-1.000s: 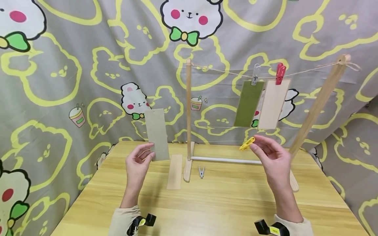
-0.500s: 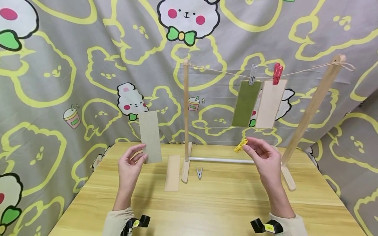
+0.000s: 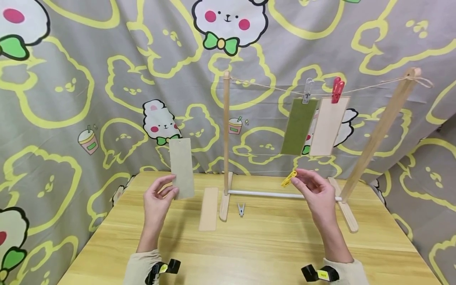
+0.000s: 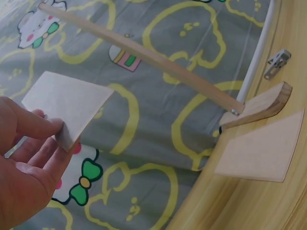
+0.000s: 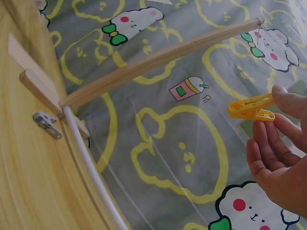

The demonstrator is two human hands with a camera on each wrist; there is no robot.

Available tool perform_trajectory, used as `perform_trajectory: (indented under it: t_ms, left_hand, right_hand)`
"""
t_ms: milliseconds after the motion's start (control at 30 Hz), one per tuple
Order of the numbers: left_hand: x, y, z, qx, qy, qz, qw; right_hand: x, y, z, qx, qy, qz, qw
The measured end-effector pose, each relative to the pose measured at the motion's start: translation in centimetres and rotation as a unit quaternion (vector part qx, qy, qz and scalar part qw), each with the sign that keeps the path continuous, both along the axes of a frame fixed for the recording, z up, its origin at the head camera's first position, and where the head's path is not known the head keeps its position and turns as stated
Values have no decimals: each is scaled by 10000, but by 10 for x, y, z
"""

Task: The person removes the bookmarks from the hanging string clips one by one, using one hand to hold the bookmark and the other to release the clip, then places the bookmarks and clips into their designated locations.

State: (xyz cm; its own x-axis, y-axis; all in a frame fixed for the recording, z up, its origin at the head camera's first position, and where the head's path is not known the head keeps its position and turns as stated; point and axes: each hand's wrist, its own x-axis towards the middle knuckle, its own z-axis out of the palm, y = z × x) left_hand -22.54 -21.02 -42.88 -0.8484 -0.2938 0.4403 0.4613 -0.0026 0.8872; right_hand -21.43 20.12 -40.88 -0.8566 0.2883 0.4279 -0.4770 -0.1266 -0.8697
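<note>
My left hand [image 3: 158,200] pinches the lower left edge of a pale grey-green card [image 3: 181,166], which stands upright in the air left of the wooden frame. A small hole shows near its top. My right hand [image 3: 317,194] holds a yellow clothespin [image 3: 289,179] between thumb and fingers, in front of the frame and below the hanging cards. In the right wrist view the clothespin [image 5: 249,106] points away from the fingertips. On the string [image 3: 263,84] hang a dark green card [image 3: 298,126] under a clear clothespin [image 3: 308,91] and a pale pink card [image 3: 329,126] under a red clothespin [image 3: 337,90].
Two wooden posts, left [image 3: 227,134] and right [image 3: 381,134], carry the string, and a white rod [image 3: 267,193] joins their feet. A beige card [image 3: 208,209] and a grey clothespin [image 3: 241,209] lie on the wooden table [image 3: 249,253]. A patterned curtain [image 3: 199,79] hangs behind.
Both hands have shifted slightly left and a little lower, still holding the card and the yellow clothespin. The head view has swayed slightly. The hanging cards stay on the string.
</note>
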Motion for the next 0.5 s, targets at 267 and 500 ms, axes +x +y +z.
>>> perform_trajectory:
  t_ms: [267,500]
  left_hand:
    - [-2,-5,-3,-142,-302,90,9994]
    - [-2,-9,-6,-316,-450,122,9984]
  right_hand:
    - [-4,0,-9,257,-315,5,9992]
    - [-9,-1,-17,532,-532,39,9972]
